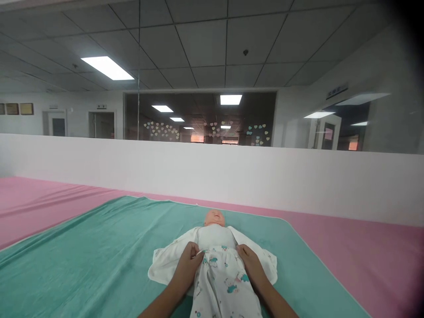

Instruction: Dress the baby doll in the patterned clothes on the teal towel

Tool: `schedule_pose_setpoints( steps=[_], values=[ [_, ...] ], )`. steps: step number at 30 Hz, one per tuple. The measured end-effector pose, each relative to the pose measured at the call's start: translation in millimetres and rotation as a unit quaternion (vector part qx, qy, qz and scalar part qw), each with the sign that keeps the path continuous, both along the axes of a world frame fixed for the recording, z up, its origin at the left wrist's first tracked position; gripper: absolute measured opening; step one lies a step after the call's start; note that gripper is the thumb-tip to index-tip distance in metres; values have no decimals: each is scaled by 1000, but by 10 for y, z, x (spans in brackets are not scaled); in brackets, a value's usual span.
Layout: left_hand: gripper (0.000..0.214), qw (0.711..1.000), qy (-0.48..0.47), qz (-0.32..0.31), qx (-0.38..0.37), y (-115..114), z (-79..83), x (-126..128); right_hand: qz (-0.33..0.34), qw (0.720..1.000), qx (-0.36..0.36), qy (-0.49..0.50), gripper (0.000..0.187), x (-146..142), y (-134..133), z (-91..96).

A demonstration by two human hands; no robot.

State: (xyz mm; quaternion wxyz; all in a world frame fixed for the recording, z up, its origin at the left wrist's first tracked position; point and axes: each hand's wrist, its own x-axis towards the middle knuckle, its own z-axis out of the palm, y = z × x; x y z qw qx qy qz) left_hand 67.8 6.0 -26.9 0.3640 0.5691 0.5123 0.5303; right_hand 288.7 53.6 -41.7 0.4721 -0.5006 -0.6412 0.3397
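A baby doll [214, 220] lies on its back on a teal blanket [99, 251], head pointing away from me. An open white top is spread out under it, and it wears white patterned pants [221, 282]. My left hand [189, 261] pinches the waistband of the pants at the doll's left-side hip in view. My right hand [251, 261] grips the waistband on the other side, fingers curled on the cloth.
The teal blanket lies on a pink mat [364, 256]. A low white wall [232, 176] runs behind the doll. Beyond it are glass windows with heart stickers [198, 128] and doors.
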Motion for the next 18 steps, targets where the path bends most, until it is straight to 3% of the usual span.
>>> schedule_pose_setpoints(
  steps=[3,5,9,14,16,18],
  values=[
    [32,976,-123,-154,-88,-23,-24,-116,25,998,-21,56,42,35,49,-119],
    [38,962,-139,-205,-117,-54,-1,-200,61,996,-24,64,41,79,54,-159],
    [41,969,-54,-214,-106,-46,63,-311,111,994,17,5,35,183,27,-115],
    [32,966,106,-220,-87,-35,115,-406,96,992,83,-22,31,176,-115,63],
    [28,966,137,-213,-43,-38,110,-394,91,992,83,-33,32,130,-138,111],
    [24,976,135,-164,45,-22,90,-332,84,991,90,-48,33,86,-98,120]
  ],
)
